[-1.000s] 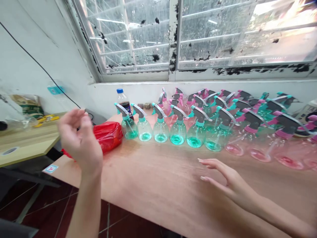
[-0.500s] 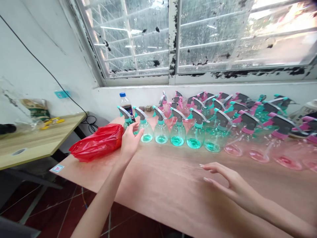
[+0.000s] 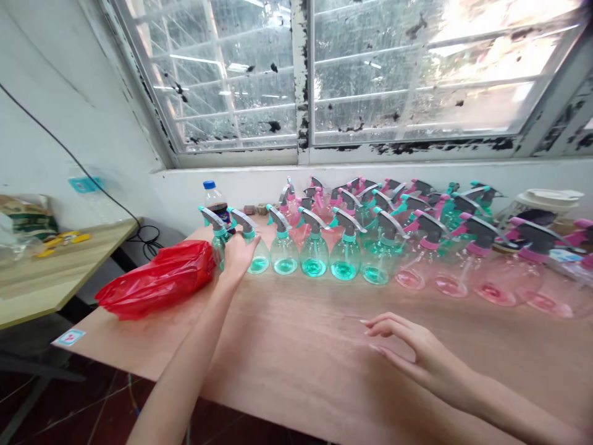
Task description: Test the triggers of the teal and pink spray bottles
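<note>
Several clear spray bottles stand in rows on a wooden table (image 3: 296,364) under a window, teal ones on the left, pink ones (image 3: 417,266) on the right. My left hand (image 3: 237,256) is wrapped round the leftmost teal spray bottle (image 3: 217,238), which stands upright. Next to it stands a second teal bottle (image 3: 254,250). My right hand (image 3: 412,349) hovers flat over the bare tabletop, fingers stretched out and holding nothing.
A crumpled red plastic bag (image 3: 157,278) lies left of the bottles. A dark drink bottle with a blue cap (image 3: 214,201) stands behind the row. A second, lighter table (image 3: 41,272) with small items stands at the left; a white-lidded container (image 3: 546,204) is at the far right.
My left hand came down from the raised position at the left, reached across the red bag and closed on the leftmost teal bottle. My right hand stayed hovering over the table.
</note>
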`<control>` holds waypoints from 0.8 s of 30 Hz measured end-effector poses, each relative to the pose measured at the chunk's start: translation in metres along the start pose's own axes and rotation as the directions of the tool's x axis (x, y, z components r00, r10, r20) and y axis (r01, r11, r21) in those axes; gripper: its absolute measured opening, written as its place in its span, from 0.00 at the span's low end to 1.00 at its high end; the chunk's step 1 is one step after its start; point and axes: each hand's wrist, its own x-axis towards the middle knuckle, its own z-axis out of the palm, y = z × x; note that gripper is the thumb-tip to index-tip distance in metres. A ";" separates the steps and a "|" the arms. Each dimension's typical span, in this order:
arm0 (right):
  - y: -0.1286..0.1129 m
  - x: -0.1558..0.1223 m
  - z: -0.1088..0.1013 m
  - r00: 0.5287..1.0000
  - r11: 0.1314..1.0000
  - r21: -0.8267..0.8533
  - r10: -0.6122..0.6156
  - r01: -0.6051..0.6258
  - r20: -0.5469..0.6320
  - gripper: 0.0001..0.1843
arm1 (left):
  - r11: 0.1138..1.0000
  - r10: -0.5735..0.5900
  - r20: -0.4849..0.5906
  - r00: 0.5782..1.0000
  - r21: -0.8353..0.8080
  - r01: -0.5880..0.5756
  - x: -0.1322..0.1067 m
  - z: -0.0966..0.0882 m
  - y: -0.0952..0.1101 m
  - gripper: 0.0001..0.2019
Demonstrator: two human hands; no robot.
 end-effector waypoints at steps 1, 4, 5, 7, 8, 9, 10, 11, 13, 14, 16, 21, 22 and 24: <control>0.000 -0.003 -0.002 1.000 1.000 0.001 0.001 -0.001 -0.004 0.06 | 1.000 -0.011 -0.003 1.000 0.013 0.011 -0.003 -0.004 0.001 0.15; 0.000 -0.011 -0.008 0.999 1.000 0.001 -0.002 0.002 -0.040 0.05 | 0.999 -0.026 -0.016 1.000 0.036 0.027 -0.025 -0.022 0.005 0.15; 0.000 -0.013 -0.010 0.999 1.000 0.005 -0.006 0.006 -0.054 0.05 | 0.999 -0.027 -0.019 0.999 0.038 0.028 -0.035 -0.029 0.007 0.15; 0.002 -0.018 -0.016 0.997 1.000 0.018 -0.017 0.018 -0.081 0.04 | 0.999 -0.028 -0.028 0.999 0.031 0.029 -0.060 -0.042 0.013 0.16; 0.002 -0.021 -0.019 0.995 0.999 0.025 -0.021 0.023 -0.094 0.05 | 1.000 -0.024 -0.026 0.999 0.019 0.024 -0.073 -0.047 0.018 0.16; 0.003 -0.023 -0.023 0.994 0.999 0.029 -0.021 0.024 -0.108 0.05 | 1.000 -0.011 -0.016 1.000 0.001 0.011 -0.086 -0.051 0.025 0.16; 0.003 -0.025 -0.028 0.993 0.999 0.034 -0.015 0.019 -0.120 0.06 | 0.999 0.013 0.009 1.000 -0.040 -0.012 -0.099 -0.052 0.035 0.17; 0.004 -0.027 -0.033 0.991 0.999 0.042 -0.002 0.008 -0.135 0.08 | 0.984 0.072 0.078 0.994 -0.168 -0.058 -0.112 -0.052 0.046 0.17; 0.004 -0.031 -0.045 0.987 0.996 0.080 0.043 -0.031 -0.156 0.15 | 0.902 0.227 0.224 0.948 -0.414 -0.118 -0.137 -0.045 0.075 0.20; 0.004 -0.033 -0.052 0.984 0.993 0.111 0.067 -0.049 -0.167 0.19 | 0.858 0.308 0.286 0.907 -0.496 -0.135 -0.148 -0.039 0.092 0.21; 0.006 -0.036 -0.064 0.976 0.983 0.174 0.097 -0.063 -0.197 0.28 | 0.773 0.453 0.349 0.821 -0.612 -0.166 -0.170 -0.023 0.126 0.17; 0.015 -0.045 -0.088 0.945 0.947 0.319 0.137 -0.037 -0.297 0.41 | 0.602 0.726 0.332 0.602 -0.730 -0.324 -0.209 0.022 0.195 0.11; 0.017 -0.047 -0.092 0.940 0.939 0.343 0.141 -0.027 -0.311 0.41 | 0.578 0.754 0.305 0.582 -0.728 -0.369 -0.214 0.030 0.204 0.10; 0.019 -0.050 -0.098 0.929 0.929 0.370 0.144 -0.009 -0.340 0.38 | 0.555 0.785 0.264 0.560 -0.702 -0.447 -0.223 0.043 0.220 0.08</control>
